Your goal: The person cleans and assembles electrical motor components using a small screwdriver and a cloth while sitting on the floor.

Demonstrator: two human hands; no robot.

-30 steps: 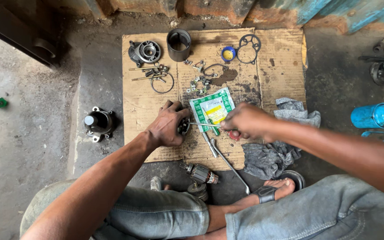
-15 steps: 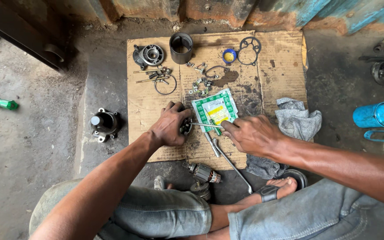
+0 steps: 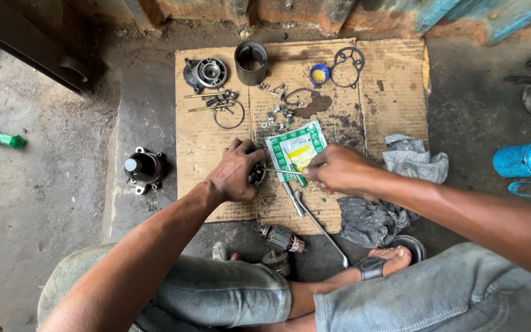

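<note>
My left hand [image 3: 235, 175] grips a small dark metal part [image 3: 257, 174] on a sheet of brown cardboard [image 3: 370, 98]. My right hand [image 3: 334, 169] holds a thin screwdriver [image 3: 281, 172] by its handle, with the shaft pointing left and its tip at the dark part. Under the shaft lies a green and white packet [image 3: 296, 146]. Most of the dark part is hidden by my left fingers.
On the cardboard lie a round housing [image 3: 207, 72], a dark cylinder [image 3: 251, 62], a blue cap [image 3: 319, 74], a gasket [image 3: 347, 64], loose small parts [image 3: 278, 115] and wrenches [image 3: 318, 224]. A grey rag [image 3: 394, 190], an armature [image 3: 279, 238], a motor part [image 3: 142, 168], and a blue object [image 3: 527, 161] lie around.
My right hand has shifted slightly left, bringing the screwdriver tip up to the part in my left hand. The view has shifted a little.
</note>
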